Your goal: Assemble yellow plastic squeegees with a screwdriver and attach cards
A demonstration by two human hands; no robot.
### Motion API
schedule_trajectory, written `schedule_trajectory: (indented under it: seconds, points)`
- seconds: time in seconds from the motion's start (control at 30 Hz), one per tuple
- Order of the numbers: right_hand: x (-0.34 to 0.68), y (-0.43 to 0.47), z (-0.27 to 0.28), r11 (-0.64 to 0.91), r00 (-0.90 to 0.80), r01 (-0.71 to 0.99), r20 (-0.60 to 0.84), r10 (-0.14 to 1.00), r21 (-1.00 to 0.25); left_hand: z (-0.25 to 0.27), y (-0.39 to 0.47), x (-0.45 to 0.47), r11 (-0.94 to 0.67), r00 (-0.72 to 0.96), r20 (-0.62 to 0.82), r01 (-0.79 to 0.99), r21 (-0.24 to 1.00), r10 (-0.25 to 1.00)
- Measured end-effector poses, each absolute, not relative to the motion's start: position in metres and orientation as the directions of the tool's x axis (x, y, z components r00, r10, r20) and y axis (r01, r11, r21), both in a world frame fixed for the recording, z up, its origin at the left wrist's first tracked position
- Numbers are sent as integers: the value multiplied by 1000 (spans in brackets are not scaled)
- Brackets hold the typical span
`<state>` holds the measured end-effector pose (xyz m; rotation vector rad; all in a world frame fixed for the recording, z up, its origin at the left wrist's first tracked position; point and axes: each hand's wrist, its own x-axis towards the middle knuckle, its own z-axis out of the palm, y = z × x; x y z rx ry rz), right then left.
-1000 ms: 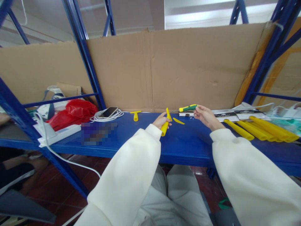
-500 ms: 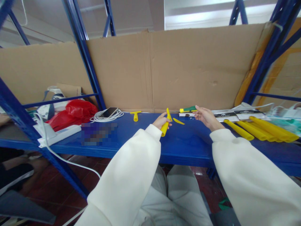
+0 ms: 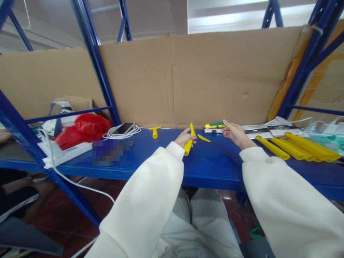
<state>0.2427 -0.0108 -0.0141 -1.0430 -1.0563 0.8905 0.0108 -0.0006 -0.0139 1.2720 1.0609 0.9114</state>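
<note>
My left hand (image 3: 184, 137) is closed around a yellow T-shaped handle (image 3: 187, 147), its hollow round end facing me and its crosspiece on the far side. My right hand (image 3: 234, 133) pinches the butt of a green and yellow screwdriver (image 3: 215, 125) with its fingertips. The screwdriver lies roughly level, its shaft side toward the handle's crosspiece; whether the tip touches is too small to tell. A thin yellow strip (image 3: 204, 138) lies on the blue shelf between my hands. Several tiny bits (image 3: 219, 135), perhaps screws, lie just left of my right hand.
Another yellow T-shaped piece (image 3: 155, 132) stands to the left, beside a phone (image 3: 124, 128) on a coiled white cable (image 3: 109, 134). Several yellow tubes (image 3: 290, 147) lie at right. A red bag (image 3: 86, 129) and a white power strip (image 3: 72, 154) sit at left. Cardboard (image 3: 209, 79) walls the back.
The screwdriver's coloured stripes show differently, so it has turned a little in my right hand. My left hand and the yellow T-shaped handle have stayed put.
</note>
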Motion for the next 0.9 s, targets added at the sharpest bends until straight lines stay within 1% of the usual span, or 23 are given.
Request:
schedule_trajectory:
  seconds: [0.27,0.9]
  points:
    - [244,-9,-15,281,253,-69,256,933,-957,-15,0,10,96,288,-103,37,995,952]
    - [242,-11,-14,209,295,-107,169,941,-972,-13,-3,12,108,290,-110,26,994,951]
